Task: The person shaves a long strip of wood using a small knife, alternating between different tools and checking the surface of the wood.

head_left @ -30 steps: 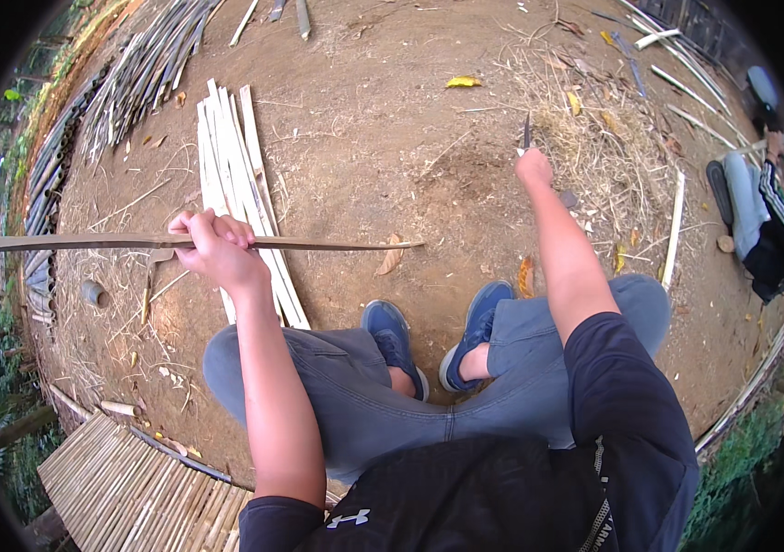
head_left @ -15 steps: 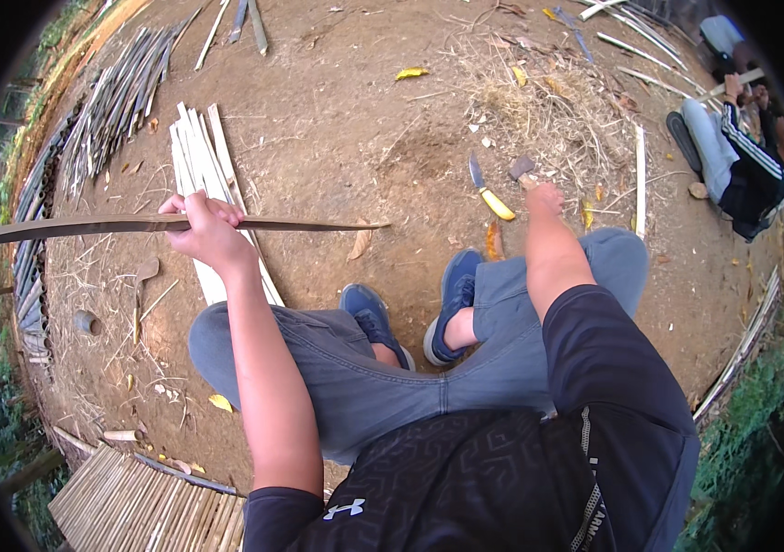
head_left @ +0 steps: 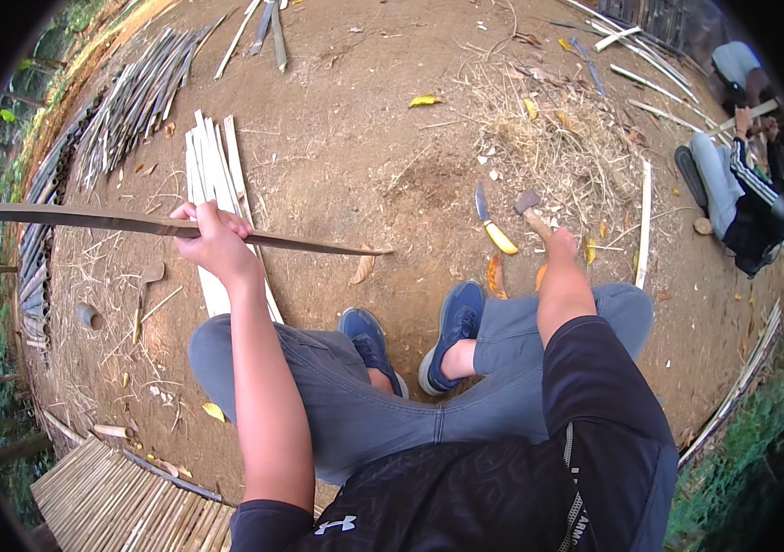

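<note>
My left hand (head_left: 213, 241) stays clenched round the long thin bamboo strip (head_left: 134, 223), level over the dirt. My right hand (head_left: 553, 244) has dropped from outstretched onto the short wooden-handled hatchet (head_left: 530, 210); its grip I cannot tell. The yellow-handled knife (head_left: 493, 225) lies just beside it.

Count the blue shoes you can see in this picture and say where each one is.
2. The left blue shoe and the right blue shoe sit side by side on the dirt between the person's bent knees. Nothing hides another.
</note>
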### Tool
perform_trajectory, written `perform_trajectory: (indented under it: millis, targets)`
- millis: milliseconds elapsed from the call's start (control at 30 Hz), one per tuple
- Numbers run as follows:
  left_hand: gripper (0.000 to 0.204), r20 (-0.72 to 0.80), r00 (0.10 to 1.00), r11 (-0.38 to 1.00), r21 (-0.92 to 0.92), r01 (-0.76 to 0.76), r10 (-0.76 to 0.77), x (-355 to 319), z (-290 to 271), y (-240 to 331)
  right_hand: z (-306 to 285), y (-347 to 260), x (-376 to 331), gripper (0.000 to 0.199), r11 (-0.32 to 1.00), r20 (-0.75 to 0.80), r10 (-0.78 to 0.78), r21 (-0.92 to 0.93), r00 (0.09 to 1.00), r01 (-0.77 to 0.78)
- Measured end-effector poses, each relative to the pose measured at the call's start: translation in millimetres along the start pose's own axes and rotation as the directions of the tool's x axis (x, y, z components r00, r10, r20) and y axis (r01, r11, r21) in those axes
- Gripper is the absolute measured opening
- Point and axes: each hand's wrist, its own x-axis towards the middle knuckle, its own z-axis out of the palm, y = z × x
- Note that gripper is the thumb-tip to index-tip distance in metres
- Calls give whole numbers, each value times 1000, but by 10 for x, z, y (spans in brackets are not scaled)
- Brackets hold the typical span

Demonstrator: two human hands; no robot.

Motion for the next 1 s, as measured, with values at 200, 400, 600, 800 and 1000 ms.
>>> perform_trajectory:
  millis: [200,400,600,800,1000]
  targets:
    - [18,-6,1000,1000,9,8,-8,-52,15,39,-81,-122,-60,34,974,68,-93,-203,993,105]
    - [19,6,1000,1000,-19,18,-18,-30,57,20,-1,31,202,51,988,66,-68,-132,996,76]
    - [19,-20,1000,1000,-3,22,-22,15,-109,105,31,-278,-244,61,964,155,-126,-213,980,158]
    - [21,-28,999,999,-19,33,-33,-30,-142,70,-254,-450,-595,47,987,-39,-116,-116,992,111]
    - [19,-58,998,998,-50,-27,24,41,-129,35,-798,-748,-314,11,459,660,-453,749,599,-478]
